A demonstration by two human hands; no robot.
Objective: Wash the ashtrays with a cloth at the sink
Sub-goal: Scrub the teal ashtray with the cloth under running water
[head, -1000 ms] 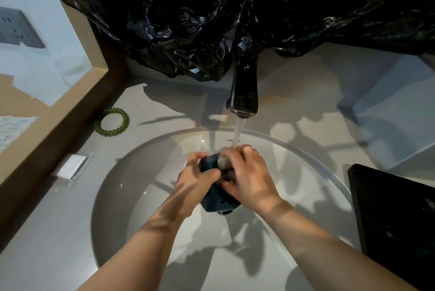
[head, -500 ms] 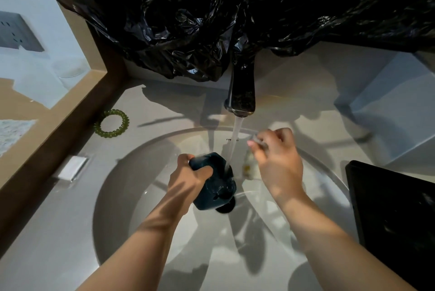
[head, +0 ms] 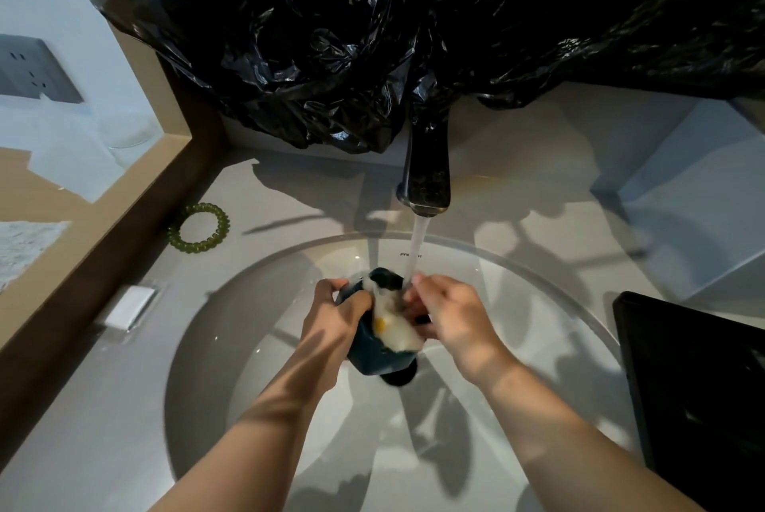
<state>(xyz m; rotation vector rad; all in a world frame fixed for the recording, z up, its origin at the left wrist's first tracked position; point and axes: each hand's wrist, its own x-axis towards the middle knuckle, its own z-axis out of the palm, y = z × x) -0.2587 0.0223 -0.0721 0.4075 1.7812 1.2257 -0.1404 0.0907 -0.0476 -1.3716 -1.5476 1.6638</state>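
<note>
Here the dark teal ashtray (head: 372, 358) sits at the centre of the white sink (head: 215, 346), held above the dark drain (head: 398, 380). The left hand (head: 331, 323), at nine o'clock of the ashtray, is clamped around its side, thumb over the rim. The right hand (head: 451, 315), at three o'clock, pinches a pale wet cloth (head: 393, 325) against the ashtray's open top, fingers closed on the fabric. Water (head: 417, 246) runs from the dark faucet (head: 426, 176) at twelve o'clock and lands where cloth and fingertips meet. A green beaded bracelet (head: 198, 228) lies on the counter (head: 103, 408) at ten o'clock, well apart from the basin. Crumpled black plastic (head: 414, 35) hangs behind the faucet, and a black tray (head: 699, 387) lies at three o'clock.
</note>
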